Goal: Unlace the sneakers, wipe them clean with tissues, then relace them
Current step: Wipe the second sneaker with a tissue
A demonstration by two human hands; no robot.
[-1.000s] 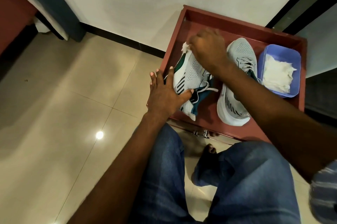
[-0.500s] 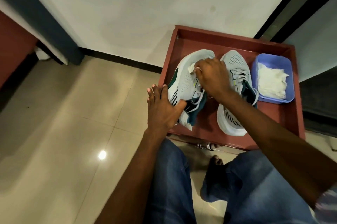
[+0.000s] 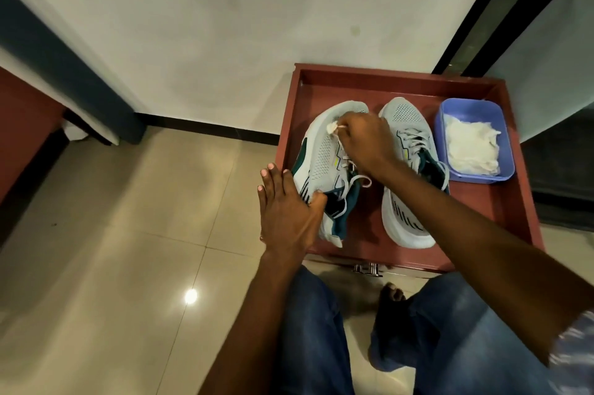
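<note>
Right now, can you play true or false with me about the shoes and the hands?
1. The right hand pinches a tissue on the left sneaker. True.
2. The left hand is lifting the right sneaker. False: it rests flat against the left sneaker's side.
3. The purple tub holds tissues. True.
4. Both sneakers stand on the floor tiles. False: they sit inside the red tray.
5. The right sneaker has no laces. False: it is laced.

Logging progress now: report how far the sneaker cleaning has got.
Done: nothing plainly finished; both sneakers show laces. In hand: the right hand rubs a tissue on the left sneaker, which the left hand steadies. Left: the right sneaker, laced and untouched; spare tissues fill the blue tub.
</note>
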